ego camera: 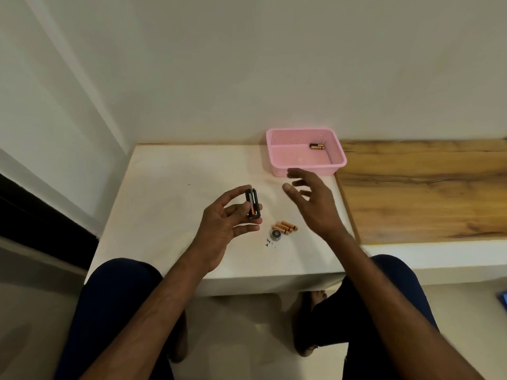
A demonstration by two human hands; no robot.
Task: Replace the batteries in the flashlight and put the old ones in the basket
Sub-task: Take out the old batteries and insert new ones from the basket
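My left hand (225, 223) grips a short black battery holder (253, 203) with an orange-and-black battery showing in it, held upright above the white table (170, 193). My right hand (312, 198) hovers with fingers spread and nothing in it, just in front of the pink basket (277, 157). Copper-coloured batteries (317, 146) lie in the basket's far right corner. Three copper batteries (285, 227) lie side by side on the table between my hands. A small round dark cap (275, 234) sits beside them. The flashlight body is not visible.
A wooden counter top (422, 187) adjoins the table on the right. White walls stand behind and to the left. Small dark specks (269, 242) lie near the cap. My knees and a bare foot (310, 322) are below the table's front edge.
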